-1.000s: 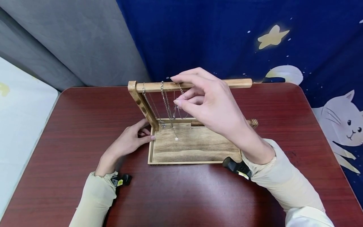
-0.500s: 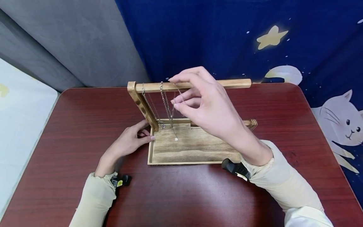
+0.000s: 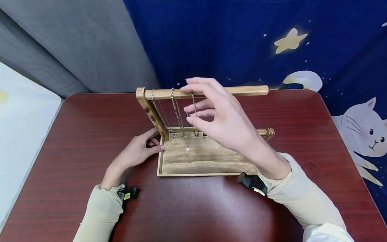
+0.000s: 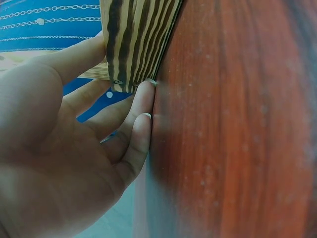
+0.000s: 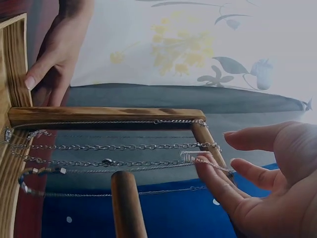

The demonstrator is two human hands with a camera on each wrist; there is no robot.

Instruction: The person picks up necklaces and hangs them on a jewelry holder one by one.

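Observation:
A wooden jewelry stand (image 3: 152, 116) rises from a shallow wooden tray (image 3: 208, 156), with its crossbar (image 3: 249, 90) above. My left hand (image 3: 136, 150) holds the tray's left end, the thumb on its wall and other fingertips at the corner in the left wrist view. Silver necklaces (image 3: 177, 112) hang from the bar, one with a small round pendant (image 3: 187, 149). My right hand (image 3: 225, 116) is at the bar around the rightmost necklace (image 3: 194, 102), thumb and fingers apart. In the right wrist view, one fingertip touches its chain near the bar; beads (image 5: 30, 181) dangle at its lower end.
Another wooden rod (image 3: 266, 131) lies along the tray's back and sticks out right. A reddish-brown table (image 3: 196, 208) carries everything. Behind it hang a grey curtain (image 3: 90, 43) and a blue curtain (image 3: 229, 37). Both wrists wear black cameras.
My right hand's thumb and fingers have spread and come slightly lower. The rightmost necklace now hangs straighter, its beads down near the tray's back. My left hand has stayed put.

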